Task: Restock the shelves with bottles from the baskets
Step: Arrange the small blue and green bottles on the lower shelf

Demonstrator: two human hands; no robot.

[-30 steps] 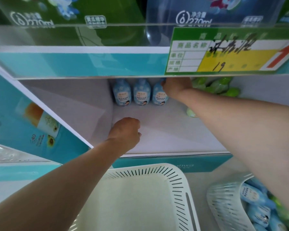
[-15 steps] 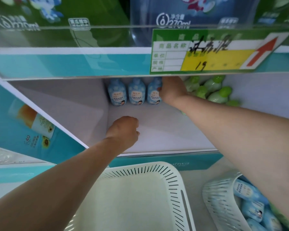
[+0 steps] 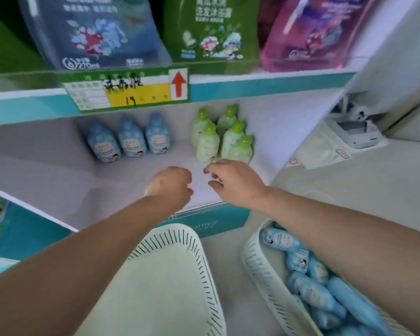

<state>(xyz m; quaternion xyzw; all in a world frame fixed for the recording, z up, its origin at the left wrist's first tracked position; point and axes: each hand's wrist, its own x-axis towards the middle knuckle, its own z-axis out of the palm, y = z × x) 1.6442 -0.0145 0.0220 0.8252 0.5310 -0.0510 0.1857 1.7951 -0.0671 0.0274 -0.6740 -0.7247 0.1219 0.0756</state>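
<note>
Left hand (image 3: 170, 185) curled, empty; right hand (image 3: 233, 183) loosely spread, empty; both over the shelf (image 3: 121, 183) front. Three blue bottles (image 3: 132, 141) stood at the shelf rear, probably to leave room for restocking; more lay in the basket (image 3: 251, 255) below the shelf.

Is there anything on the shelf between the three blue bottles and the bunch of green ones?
Nothing stands there. In the head view, only bare white shelf shows between the blue bottles and the green bottles.

Left hand (image 3: 170, 185) and right hand (image 3: 237, 183) hover over shelf (image 3: 121, 183).
</note>
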